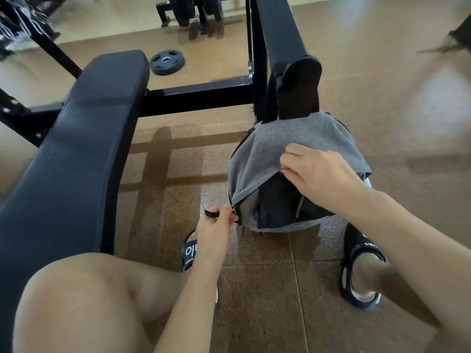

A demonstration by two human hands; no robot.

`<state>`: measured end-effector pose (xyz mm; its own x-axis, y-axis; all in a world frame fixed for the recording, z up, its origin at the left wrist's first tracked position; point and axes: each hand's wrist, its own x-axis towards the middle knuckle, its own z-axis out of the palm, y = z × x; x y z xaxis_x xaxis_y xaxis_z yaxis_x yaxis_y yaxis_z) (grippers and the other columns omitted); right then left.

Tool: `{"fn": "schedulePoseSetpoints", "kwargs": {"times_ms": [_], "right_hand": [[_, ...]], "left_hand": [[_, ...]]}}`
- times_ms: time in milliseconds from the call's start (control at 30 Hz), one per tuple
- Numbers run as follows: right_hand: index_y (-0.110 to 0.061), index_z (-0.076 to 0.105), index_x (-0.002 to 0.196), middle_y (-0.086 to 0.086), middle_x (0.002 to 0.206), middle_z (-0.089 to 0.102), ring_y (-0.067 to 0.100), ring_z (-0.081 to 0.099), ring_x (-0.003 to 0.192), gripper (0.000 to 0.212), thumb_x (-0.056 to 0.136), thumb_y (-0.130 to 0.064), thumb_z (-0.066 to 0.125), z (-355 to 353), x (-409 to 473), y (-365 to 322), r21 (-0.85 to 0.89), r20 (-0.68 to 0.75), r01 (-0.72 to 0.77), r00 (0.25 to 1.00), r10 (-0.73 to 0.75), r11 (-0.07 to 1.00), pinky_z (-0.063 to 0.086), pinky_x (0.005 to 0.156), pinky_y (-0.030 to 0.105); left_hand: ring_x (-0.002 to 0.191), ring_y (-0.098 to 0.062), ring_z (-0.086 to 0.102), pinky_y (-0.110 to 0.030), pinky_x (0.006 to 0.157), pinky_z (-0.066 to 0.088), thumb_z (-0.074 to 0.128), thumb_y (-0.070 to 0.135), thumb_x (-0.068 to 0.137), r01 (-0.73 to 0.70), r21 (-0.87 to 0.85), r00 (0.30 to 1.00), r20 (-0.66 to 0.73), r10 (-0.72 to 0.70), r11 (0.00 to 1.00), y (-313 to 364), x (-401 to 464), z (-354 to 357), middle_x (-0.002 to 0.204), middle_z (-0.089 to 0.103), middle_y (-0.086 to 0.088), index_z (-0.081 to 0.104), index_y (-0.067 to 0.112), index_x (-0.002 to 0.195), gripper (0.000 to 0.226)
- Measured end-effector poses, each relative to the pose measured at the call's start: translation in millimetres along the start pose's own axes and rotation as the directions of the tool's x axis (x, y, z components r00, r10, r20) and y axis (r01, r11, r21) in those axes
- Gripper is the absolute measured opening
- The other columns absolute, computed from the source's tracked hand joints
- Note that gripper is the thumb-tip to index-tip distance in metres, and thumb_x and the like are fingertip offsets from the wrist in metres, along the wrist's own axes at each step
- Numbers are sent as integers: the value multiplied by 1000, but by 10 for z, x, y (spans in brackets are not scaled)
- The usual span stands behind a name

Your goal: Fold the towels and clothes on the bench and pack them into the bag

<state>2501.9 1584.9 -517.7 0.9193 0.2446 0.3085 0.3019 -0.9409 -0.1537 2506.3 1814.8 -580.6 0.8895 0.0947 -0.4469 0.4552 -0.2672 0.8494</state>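
While we sit on the bench, which runs along the left from near to far with its black pad bare, the floor spreads brown to the right. On that floor, right of the bench and between our two sandalled feet, stands the bag, grey and black, its padded strap leaning against a black frame post behind it. Our right hand lies on top of the bag at its near right edge, fingers curled tight and pinching the hem of the grey flap, which drapes over the bag's top and far side; the cloth runs out leftward and away from the fingertips. Our left hand is low at the bag's near left corner, thumb and fingers closed on a small dark zipper pull, whose tab pokes out left of the knuckles. A weight plate lies flat on the far floor.
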Motion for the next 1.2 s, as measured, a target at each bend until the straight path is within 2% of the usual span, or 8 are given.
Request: {"fn": "schedulePoseSetpoints", "kwargs": {"times_ms": [167,267,400,500,633,967,1067,1200], "right_hand": [[-18,57,110,2,110,51,24,59,70,18,93,-22,52,-29,94,-108,54,57,-27,998,24,998,50,51,40],[-20,48,134,4,128,46,17,59,84,52,85,-15,64,67,101,-409,-18,118,108,987,-105,994,53,54,33],[-16,59,100,6,106,49,20,55,66,19,84,-12,69,289,227,-624,-91,84,156,985,-148,984,37,42,34],[-18,57,83,1,94,49,18,52,55,15,82,-12,71,285,311,-623,-187,108,190,979,-172,964,28,39,30],[-20,57,83,-4,91,48,16,52,53,12,88,-16,67,234,321,-585,-246,132,206,975,-177,947,36,40,31],[-18,59,78,-2,84,50,18,51,52,12,84,-13,68,184,272,-611,-175,77,157,986,-145,972,30,41,30],[-17,62,81,0,87,52,19,52,53,7,84,-15,68,187,244,-600,-118,96,134,988,-123,984,34,41,30],[-17,65,103,0,102,53,18,58,67,14,89,-15,62,161,233,-591,7,120,108,987,-108,994,48,51,36]], "left_hand": [[82,-15,72,-43,85,54,52,20,102,-290,177,957,34,288,941,367,-178,-30,73,73,-1,61,9,73,33],[84,-18,71,-47,86,54,51,19,102,-311,175,950,44,308,934,465,-203,-49,75,73,-3,59,11,70,34],[86,-27,68,-51,77,51,50,22,103,-305,208,952,62,298,929,396,-225,-146,82,72,-11,61,6,79,31],[91,-21,71,-44,75,52,50,24,104,-200,121,980,31,198,972,226,-144,-210,90,75,-10,61,6,82,30],[83,-36,70,-39,74,53,52,18,103,62,-2,997,-48,-62,998,-297,88,-267,80,71,-13,58,1,79,30],[70,-19,63,-27,70,51,48,21,107,442,-202,894,25,-447,874,-853,334,-35,71,57,-9,54,4,79,33],[69,-20,62,-28,67,51,50,23,106,408,-110,913,20,-409,906,-850,353,-64,76,60,-10,55,8,83,28],[84,-23,65,-38,76,53,60,31,100,124,175,991,-72,-113,977,-608,317,-232,95,68,-12,52,13,95,20]]}}
